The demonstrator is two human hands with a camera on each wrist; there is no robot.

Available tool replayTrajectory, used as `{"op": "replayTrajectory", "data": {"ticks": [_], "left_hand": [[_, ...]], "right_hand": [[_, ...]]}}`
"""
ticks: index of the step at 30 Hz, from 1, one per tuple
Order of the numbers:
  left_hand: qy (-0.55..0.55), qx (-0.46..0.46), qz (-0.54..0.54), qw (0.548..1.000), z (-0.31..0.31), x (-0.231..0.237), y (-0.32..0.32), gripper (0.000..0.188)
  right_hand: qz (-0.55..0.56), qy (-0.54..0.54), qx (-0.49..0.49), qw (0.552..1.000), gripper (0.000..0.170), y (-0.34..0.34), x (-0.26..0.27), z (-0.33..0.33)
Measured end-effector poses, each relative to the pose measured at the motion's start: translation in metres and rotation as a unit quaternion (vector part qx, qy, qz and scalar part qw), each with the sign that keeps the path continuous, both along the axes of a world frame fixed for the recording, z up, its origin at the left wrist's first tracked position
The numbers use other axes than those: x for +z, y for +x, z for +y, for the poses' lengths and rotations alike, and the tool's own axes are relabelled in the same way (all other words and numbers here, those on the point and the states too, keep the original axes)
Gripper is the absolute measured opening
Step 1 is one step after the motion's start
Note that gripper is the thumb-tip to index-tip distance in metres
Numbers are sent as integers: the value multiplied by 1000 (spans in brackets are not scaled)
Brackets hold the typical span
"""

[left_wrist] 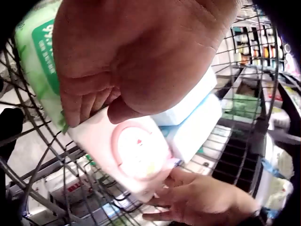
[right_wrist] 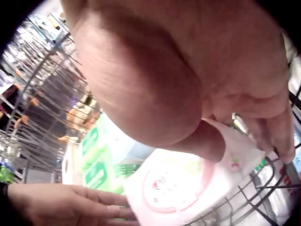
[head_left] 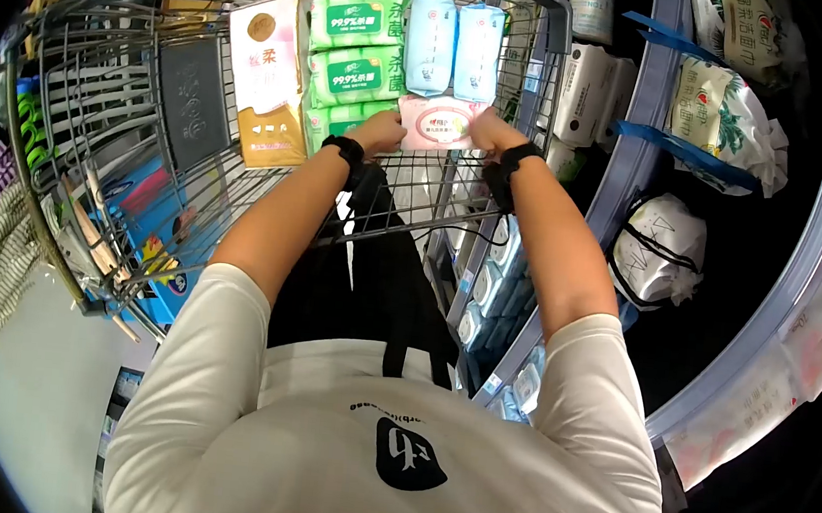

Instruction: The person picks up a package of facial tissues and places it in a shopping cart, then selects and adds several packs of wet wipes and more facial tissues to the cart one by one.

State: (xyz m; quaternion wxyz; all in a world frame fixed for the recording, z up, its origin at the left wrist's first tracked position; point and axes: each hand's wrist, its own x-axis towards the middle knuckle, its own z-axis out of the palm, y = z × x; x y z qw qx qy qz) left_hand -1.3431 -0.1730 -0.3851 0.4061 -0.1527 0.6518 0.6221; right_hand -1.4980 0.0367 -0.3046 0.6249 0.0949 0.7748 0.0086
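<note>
A pink pack of wipes (head_left: pixel 441 124) lies near the front of the shopping cart's wire basket, below two light blue packs (head_left: pixel 454 51). My left hand (head_left: pixel 380 133) grips its left end; in the left wrist view the thumb rests on the pack's top corner and the fingers bend over the edge. On the right end, my right hand (head_left: pixel 494 133) holds it between thumb and fingers, the thumb lying on top in the right wrist view. Several green packs of wipes (head_left: pixel 357 73) are lined up just left of the pink one.
A gold-and-white tissue pack (head_left: pixel 267 84) stands left of the green packs, beside a dark grey panel (head_left: pixel 194 102). The cart's wire rim (head_left: pixel 404 228) runs in front of my body. Shelves (head_left: pixel 622 227) with bagged towels (head_left: pixel 726 124) line the right side.
</note>
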Motion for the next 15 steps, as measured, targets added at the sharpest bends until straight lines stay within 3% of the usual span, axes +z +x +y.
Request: {"op": "replayTrajectory", "data": {"ticks": [1,2,3,4,5,6,7,9,11,13,15], "left_hand": [[119,116,-189,968,-17,64,-18,34],[116,118,-187,968,-35,104,-24,34],[87,145,-153,974,-51,137,-27,35],[56,171,-116,977,-65,165,-29,35],[43,172,-88,980,-83,185,-24,39],[-22,108,-12,994,-105,193,-16,41],[-153,23,102,983,-125,207,-2,41],[-237,-5,155,959,-153,268,32,43],[-391,-94,161,902,-168,309,75,38],[-506,-134,198,829,-171,313,137,36],[-542,-89,190,814,-161,320,172,33]], "right_hand": [[-48,-164,387,906,38,-10,-15,13],[-85,-296,703,641,17,-17,-21,19],[171,-280,372,868,25,3,12,26],[168,-237,232,928,37,9,81,-7],[171,-265,163,935,43,20,120,-16],[174,-292,93,936,49,31,149,-21],[148,-320,113,929,56,44,174,-28],[126,-382,137,905,68,75,202,-35],[127,-392,177,894,64,105,211,-45],[124,-394,180,893,62,121,219,-51],[270,-446,189,832,48,125,224,-47]]}}
